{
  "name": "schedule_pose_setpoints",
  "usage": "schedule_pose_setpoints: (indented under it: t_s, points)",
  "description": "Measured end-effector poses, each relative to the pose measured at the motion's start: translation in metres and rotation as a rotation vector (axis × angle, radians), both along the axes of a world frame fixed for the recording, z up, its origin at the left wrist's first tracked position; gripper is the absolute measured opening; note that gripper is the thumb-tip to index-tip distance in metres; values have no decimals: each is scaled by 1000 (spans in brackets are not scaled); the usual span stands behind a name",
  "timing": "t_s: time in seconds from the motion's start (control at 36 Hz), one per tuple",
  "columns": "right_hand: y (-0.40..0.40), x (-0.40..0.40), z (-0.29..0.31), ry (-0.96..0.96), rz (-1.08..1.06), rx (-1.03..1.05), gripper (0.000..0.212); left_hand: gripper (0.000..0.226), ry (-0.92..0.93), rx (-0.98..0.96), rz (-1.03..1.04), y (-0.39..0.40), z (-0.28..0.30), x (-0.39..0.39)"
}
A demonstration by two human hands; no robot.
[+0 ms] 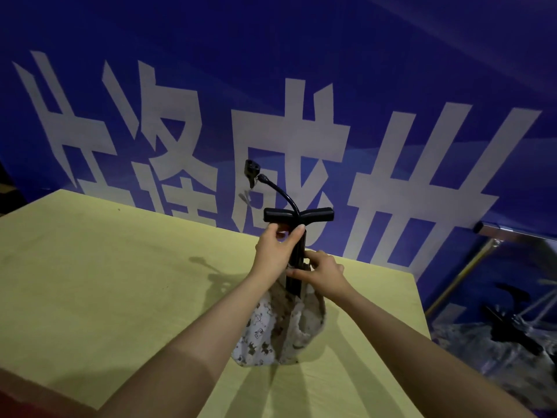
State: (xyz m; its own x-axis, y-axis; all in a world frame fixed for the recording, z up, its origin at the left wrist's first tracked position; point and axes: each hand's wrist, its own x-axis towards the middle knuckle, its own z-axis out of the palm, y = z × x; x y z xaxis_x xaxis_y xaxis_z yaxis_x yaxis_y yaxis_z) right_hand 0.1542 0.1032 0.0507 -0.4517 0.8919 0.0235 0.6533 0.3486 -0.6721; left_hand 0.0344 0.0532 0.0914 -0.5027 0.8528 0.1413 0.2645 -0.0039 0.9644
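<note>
A black hand pump (pixel 297 257) stands upright in a patterned cloth bag (pixel 277 327) on the yellow-green table (pixel 90 282). Its T-handle (pixel 298 214) is at the top, and a curved hose with a nozzle head (pixel 252 170) rises above it. My left hand (pixel 277 251) grips the pump's shaft just under the handle. My right hand (pixel 319 271) pinches the bag's gathered rim against the pump body lower down. The pump's lower end is hidden inside the bag.
A blue banner with large white characters (pixel 271 116) hangs right behind the table's far edge. To the right, below the table, lie metal poles (pixel 464 270) and dark stand parts (pixel 509 324) on a speckled floor.
</note>
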Motion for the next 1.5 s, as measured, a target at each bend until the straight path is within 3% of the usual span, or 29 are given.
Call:
schedule_pose_setpoints:
  t_s: [0.17,0.28,0.44,0.56,0.75,0.92,1.03,1.22,1.36,1.44,1.5]
  points:
    - [4,17,9,-39,119,-124,46,44,2,-58,-31,8,4,11]
    - [9,26,19,1,-22,50,38,41,11,-69,-78,11,6,16]
    - [17,32,32,354,-261,19,28,44,66,-106,-114,14,9,18]
    - [25,29,50,505,-297,15,22,41,91,-125,-186,14,15,15]
    - [34,36,80,701,-290,-37,14,33,33,-154,-358,10,34,-5]
    - [38,34,94,703,-260,-76,25,15,-146,-206,-354,6,34,-2]
    - [35,24,99,633,-296,-36,39,50,-176,-231,-276,10,34,1]
    - [37,10,117,579,-264,149,45,74,141,-387,-124,20,45,7]
    - [31,5,125,574,-248,249,38,104,425,-387,112,19,59,15]
    - [30,3,129,586,-230,281,37,89,647,-190,204,16,63,20]
    - [30,2,132,595,-222,309,37,69,736,-40,158,18,61,20]
